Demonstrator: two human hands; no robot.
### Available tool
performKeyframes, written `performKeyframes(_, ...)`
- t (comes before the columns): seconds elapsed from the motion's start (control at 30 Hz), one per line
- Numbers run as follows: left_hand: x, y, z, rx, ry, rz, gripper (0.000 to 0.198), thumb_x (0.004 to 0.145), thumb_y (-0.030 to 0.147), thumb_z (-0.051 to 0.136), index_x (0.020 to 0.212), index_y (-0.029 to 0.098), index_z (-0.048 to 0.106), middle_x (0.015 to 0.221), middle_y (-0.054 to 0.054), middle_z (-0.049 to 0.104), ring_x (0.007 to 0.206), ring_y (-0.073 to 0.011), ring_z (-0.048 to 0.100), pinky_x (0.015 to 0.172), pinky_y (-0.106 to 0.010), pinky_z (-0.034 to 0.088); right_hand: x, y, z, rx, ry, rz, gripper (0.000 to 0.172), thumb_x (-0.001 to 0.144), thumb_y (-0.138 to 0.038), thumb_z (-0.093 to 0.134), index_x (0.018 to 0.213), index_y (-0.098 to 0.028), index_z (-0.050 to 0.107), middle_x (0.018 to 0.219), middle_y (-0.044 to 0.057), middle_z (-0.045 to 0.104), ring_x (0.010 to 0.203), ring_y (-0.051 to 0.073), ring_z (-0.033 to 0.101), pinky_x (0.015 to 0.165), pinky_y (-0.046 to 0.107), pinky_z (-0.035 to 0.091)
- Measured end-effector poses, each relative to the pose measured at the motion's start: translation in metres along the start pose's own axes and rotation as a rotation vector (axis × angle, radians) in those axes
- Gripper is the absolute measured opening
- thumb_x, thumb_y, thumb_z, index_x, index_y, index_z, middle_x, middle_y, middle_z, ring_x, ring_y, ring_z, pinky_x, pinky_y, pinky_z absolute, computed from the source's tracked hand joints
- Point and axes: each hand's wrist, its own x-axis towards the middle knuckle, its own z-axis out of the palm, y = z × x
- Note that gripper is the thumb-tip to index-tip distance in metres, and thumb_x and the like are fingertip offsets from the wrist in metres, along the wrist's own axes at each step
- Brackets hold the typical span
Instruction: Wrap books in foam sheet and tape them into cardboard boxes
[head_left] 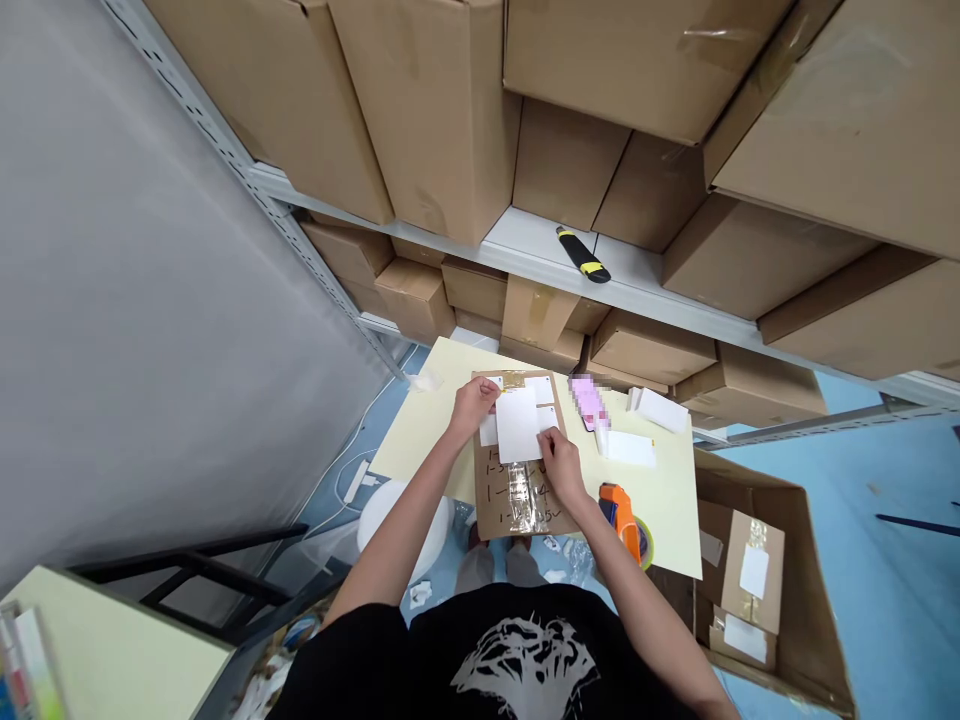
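Overall, a steel shelving rack (525, 240) loaded with cardboard boxes (435, 100) fills the upper view, and a grey fabric sheet (150, 300) hangs along its left side. Below the rack stands a pale yellow table (424, 420). An open cardboard box (814, 600) sits at the table's lower right corner, holding flattened cardboard with white labels and tape.

On the table lies a cardboard sheet (491, 505) bearing handwritten marks and strips of tape. A white card (517, 425) rests on this sheet, with smaller white cards (541, 390) partly beneath it. The person's left hand (474, 408) is at the card's upper left corner, with the fingers curled over the edge. The right hand (561, 465) is at the card's lower right edge, with thumb and fingertips pinched together on it.

To the right of the sheet lie an orange tape dispenser (619, 520), a pixelated pink item (589, 400), and a white packet (658, 410). A yellow-and-black utility knife (583, 254) lies on the shelf edge.
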Motion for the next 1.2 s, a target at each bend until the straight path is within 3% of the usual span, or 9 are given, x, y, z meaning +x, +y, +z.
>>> performKeyframes(0.23, 0.01, -0.012, -0.003, 0.189, -0.008, 0.046, 0.004, 0.075, 0.022, 0.059, 0.076, 0.018, 0.06, 0.077, 0.001, 0.066, 0.056, -0.0093, 0.059, 0.053, -0.021, 0.048, 0.006, -0.002, 0.004, -0.132, 0.037, 0.023, 0.019, 0.091, -0.035, 0.033, 0.082, -0.026, 0.048, 0.085, 0.008, 0.063, 0.08, 0.027, 0.059, 0.075, 0.036, 0.041)
performKeyframes(0.5, 0.003, -0.002, -0.003, 0.437, 0.005, 0.097, 0.007, 0.079, 0.02, 0.055, 0.081, 0.021, 0.061, 0.085, 0.0, 0.069, 0.082, -0.0149, 0.063, 0.066, -0.023, 0.044, 0.005, -0.011, 0.005, -0.316, 0.053, 0.056, 0.02, 0.094, -0.026, 0.034, 0.086, -0.022, 0.053, 0.083, 0.007, 0.065, 0.077, 0.023, 0.061, 0.066, 0.029, 0.038)
performKeyframes(0.87, 0.0, -0.003, 0.001, 0.658, 0.034, 0.147, 0.008, 0.084, 0.022, 0.053, 0.088, 0.022, 0.059, 0.091, 0.0, 0.068, 0.089, -0.0163, 0.061, 0.069, -0.025, 0.045, 0.007, -0.027, 0.003, -0.578, -0.001, 0.099, 0.015, 0.093, -0.023, 0.043, 0.091, -0.016, 0.057, 0.081, 0.009, 0.069, 0.073, 0.02, 0.064, 0.061, 0.025, 0.039)
performKeyframes(0.93, -0.002, -0.001, 0.001, 0.691, 0.057, 0.176, 0.011, 0.084, 0.023, 0.053, 0.094, 0.021, 0.058, 0.096, -0.003, 0.067, 0.094, -0.0182, 0.06, 0.071, -0.027, 0.047, 0.007, -0.03, 0.001, -0.62, -0.003, 0.094, 0.016, 0.092, -0.023, 0.044, 0.092, -0.014, 0.058, 0.081, 0.011, 0.069, 0.074, 0.021, 0.065, 0.062, 0.027, 0.041)
performKeyframes(1.07, -0.014, 0.004, 0.001, 0.742, 0.138, 0.234, 0.038, 0.083, 0.026, 0.054, 0.119, 0.014, 0.05, 0.122, -0.013, 0.056, 0.108, -0.0254, 0.055, 0.079, -0.035, 0.049, 0.008, -0.036, -0.006, -0.688, 0.024, 0.038, 0.02, 0.089, -0.023, 0.049, 0.094, -0.007, 0.059, 0.083, 0.02, 0.067, 0.083, 0.028, 0.065, 0.069, 0.034, 0.047)
performKeyframes(1.13, -0.025, 0.003, 0.004, 0.771, 0.146, 0.317, 0.044, 0.087, 0.023, 0.047, 0.129, 0.012, 0.044, 0.135, -0.015, 0.047, 0.121, -0.0264, 0.047, 0.092, -0.037, 0.045, 0.012, -0.04, -0.007, -0.694, 0.047, -0.044, 0.025, 0.091, -0.023, 0.045, 0.103, -0.005, 0.058, 0.096, 0.023, 0.065, 0.097, 0.03, 0.061, 0.08, 0.039, 0.047)
performKeyframes(1.2, -0.036, -0.003, 0.01, 0.833, 0.103, 0.466, 0.046, 0.09, 0.02, 0.037, 0.135, 0.01, 0.04, 0.144, -0.013, 0.04, 0.132, -0.0249, 0.036, 0.106, -0.038, 0.033, 0.021, -0.043, -0.003, -0.681, 0.045, -0.165, 0.033, 0.094, -0.023, 0.036, 0.119, -0.008, 0.052, 0.117, 0.021, 0.06, 0.115, 0.027, 0.052, 0.094, 0.041, 0.043)
